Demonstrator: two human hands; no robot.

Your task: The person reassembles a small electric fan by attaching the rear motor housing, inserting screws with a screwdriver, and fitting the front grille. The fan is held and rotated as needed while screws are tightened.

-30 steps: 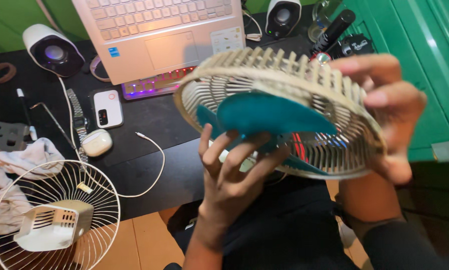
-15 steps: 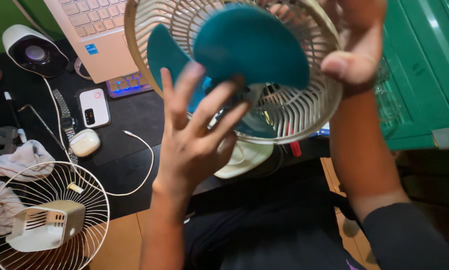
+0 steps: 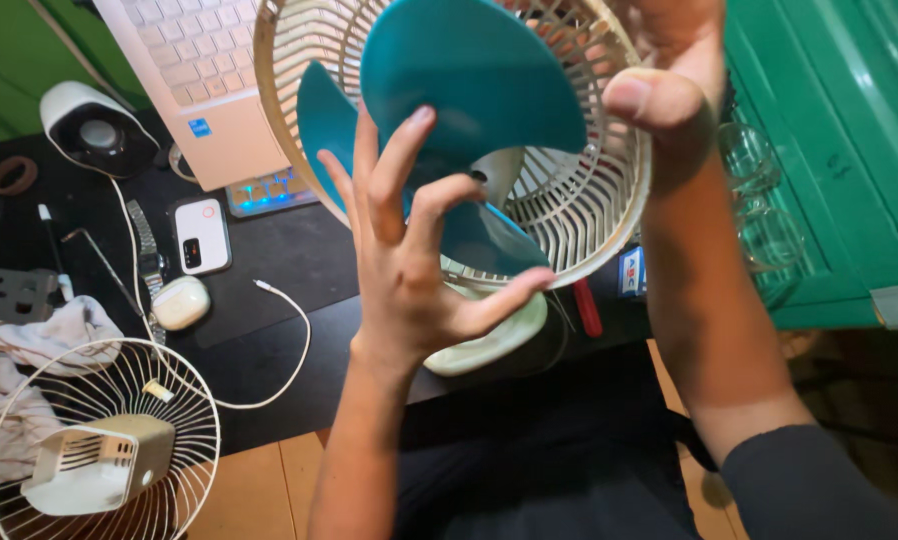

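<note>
I hold a small cream fan up in front of me, its rear grille [image 3: 579,200] facing me and its teal blades [image 3: 469,80] exposed. My right hand [image 3: 669,90] grips the grille's right rim, thumb over the edge. My left hand [image 3: 409,260] is spread open against the blades near the hub, fingertips touching the teal plastic. The fan's cream base [image 3: 489,340] hangs below the grille, partly hidden by my left hand.
The detached wire front guard [image 3: 99,440] with a cream centre piece lies at lower left beside a crumpled cloth [image 3: 29,350]. On the black desk [image 3: 269,250] are a white laptop [image 3: 209,90], a speaker [image 3: 89,130], an earbud case [image 3: 181,302], a cable and a watch. A green cabinet [image 3: 829,150] stands right.
I have tilted the fan up from nearly flat until its open face points at me, and raised it. My left hand went from cupping the underside to spreading over the blades.
</note>
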